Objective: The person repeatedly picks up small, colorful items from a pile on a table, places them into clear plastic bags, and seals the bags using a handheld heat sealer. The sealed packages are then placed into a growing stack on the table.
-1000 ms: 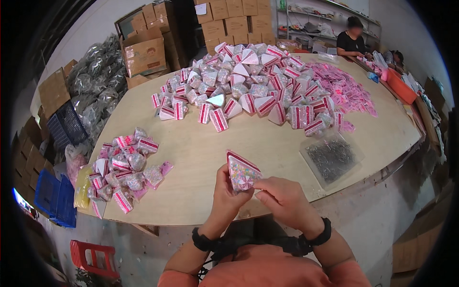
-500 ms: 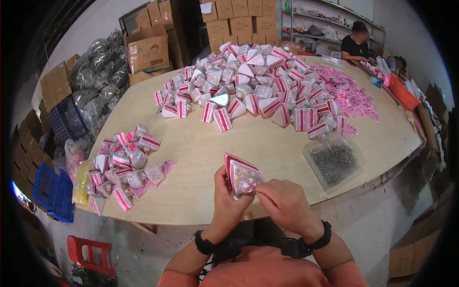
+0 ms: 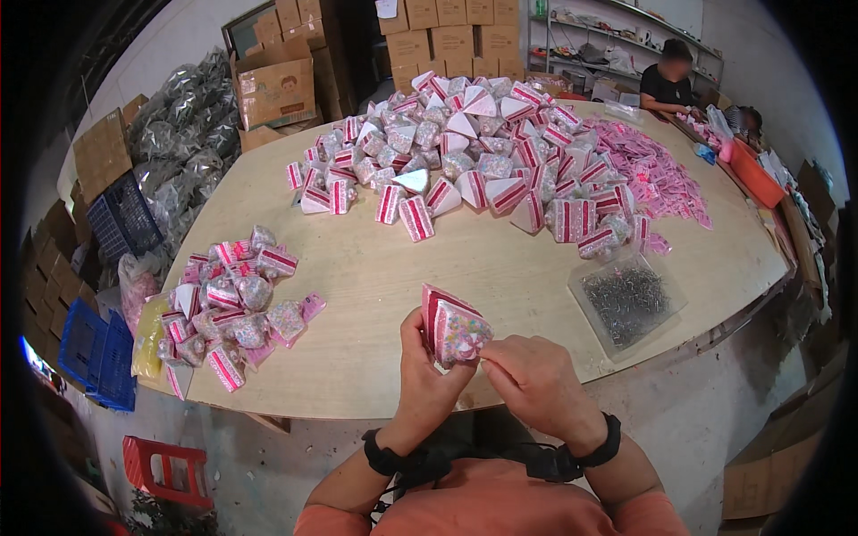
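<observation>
My left hand (image 3: 425, 364) is wrapped round a cake-slice-shaped toy (image 3: 458, 330) above the table's near edge. Its side has dark red and white layers, and pastel sprinkle dots cover the face turned toward me. Thumb and fingers of my right hand (image 3: 529, 373) are pinched together at the toy's right corner; whatever lies between the fingertips is too small to make out. Similar slices lie in a large heap (image 3: 447, 147) across the far table. A smaller pile (image 3: 234, 304) of them, some with pink cards, sits at the left.
A clear tray (image 3: 672, 314) of small metal pieces stands at the right. Beyond it spreads a heap of pink cards (image 3: 652, 179). A person (image 3: 668, 87) sits at the far right near an orange bin (image 3: 755, 179). Cartons (image 3: 275, 89), blue crates (image 3: 116, 362) and a red stool (image 3: 165, 469) surround the table.
The toy has turned slightly in my left hand, showing more of its striped side. Both hands have stayed nearly in place.
</observation>
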A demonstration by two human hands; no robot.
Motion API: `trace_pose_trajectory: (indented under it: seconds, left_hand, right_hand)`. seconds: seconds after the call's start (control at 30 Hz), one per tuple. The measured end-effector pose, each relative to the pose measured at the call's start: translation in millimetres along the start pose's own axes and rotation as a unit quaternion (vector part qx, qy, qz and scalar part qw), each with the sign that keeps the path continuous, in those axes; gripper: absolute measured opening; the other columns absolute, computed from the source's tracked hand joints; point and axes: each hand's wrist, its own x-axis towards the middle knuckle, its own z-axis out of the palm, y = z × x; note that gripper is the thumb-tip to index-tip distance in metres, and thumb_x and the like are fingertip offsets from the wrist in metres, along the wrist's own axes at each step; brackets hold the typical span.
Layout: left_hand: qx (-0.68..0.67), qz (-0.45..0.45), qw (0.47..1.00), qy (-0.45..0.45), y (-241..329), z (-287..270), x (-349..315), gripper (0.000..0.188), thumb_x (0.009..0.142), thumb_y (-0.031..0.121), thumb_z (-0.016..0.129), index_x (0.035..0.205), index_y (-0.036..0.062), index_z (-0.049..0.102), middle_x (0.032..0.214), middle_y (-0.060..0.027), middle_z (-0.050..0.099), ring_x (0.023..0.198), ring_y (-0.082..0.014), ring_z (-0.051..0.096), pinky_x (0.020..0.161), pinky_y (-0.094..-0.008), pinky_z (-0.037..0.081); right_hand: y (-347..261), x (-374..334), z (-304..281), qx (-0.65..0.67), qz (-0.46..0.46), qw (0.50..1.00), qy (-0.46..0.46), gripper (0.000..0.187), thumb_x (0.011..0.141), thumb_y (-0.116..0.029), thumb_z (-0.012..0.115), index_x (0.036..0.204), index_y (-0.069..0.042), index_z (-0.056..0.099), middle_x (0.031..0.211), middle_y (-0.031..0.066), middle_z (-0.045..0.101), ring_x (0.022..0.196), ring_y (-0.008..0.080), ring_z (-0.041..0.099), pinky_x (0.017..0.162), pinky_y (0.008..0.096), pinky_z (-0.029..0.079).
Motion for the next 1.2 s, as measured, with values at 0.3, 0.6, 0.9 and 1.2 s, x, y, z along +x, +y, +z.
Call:
trace_pose_trajectory:
  seconds: [0.3,0.6,0.9,1.2]
  left_hand:
    - [0.087,0.06,0.994,0.018,-5.2,-2.2,-0.4,0.064,0.069,0.001,0.067,0.122,-0.0011,0.032,0.111,-0.0133,0.044,0.099,-0.0193,0.051,0.085,-0.0305,0.043]
    - [0.071,0.068,0.995,0.01,-5.5,-1.1,-0.7,0.064,0.068,0.001,0.067,0.122,-0.0007,0.032,0.11,-0.0131,0.044,0.098,-0.0197,0.05,0.084,-0.031,0.043]
    - [0.136,0.058,0.989,0.008,-3.3,-1.8,-0.7,0.064,0.068,0.002,0.069,0.122,-0.0009,0.034,0.109,-0.0142,0.044,0.097,-0.023,0.051,0.083,-0.0318,0.044]
    - [0.24,0.07,0.968,-0.004,4.6,-1.3,-0.3,0.064,0.068,0.006,0.071,0.122,0.0003,0.036,0.107,-0.0168,0.046,0.097,-0.0278,0.053,0.081,-0.0343,0.045]
  right_hand:
    - [-1.8,1.9,-1.4,-0.017,0.014,1.0,-0.013,0.008,0.076,-0.007,0.059,0.084,-0.005,0.057,0.069,0.0113,0.055,0.06,0.0311,0.054,0.054,0.0399,0.042]
    - [4.1,2.3,2.8,0.074,0.046,0.996,0.014,0.004,0.077,-0.006,0.054,0.08,-0.005,0.055,0.068,0.0124,0.054,0.063,0.033,0.055,0.056,0.0416,0.044]
    - [6.7,-0.2,8.8,-0.008,0.035,0.999,0.012,0.004,0.076,-0.007,0.056,0.078,-0.005,0.053,0.067,0.0113,0.054,0.059,0.0322,0.054,0.053,0.0407,0.042]
    - [2.1,3.7,11.1,0.079,0.15,0.985,-0.021,0.008,0.08,-0.007,0.058,0.082,-0.004,0.05,0.067,0.0116,0.057,0.058,0.0243,0.057,0.051,0.0343,0.043]
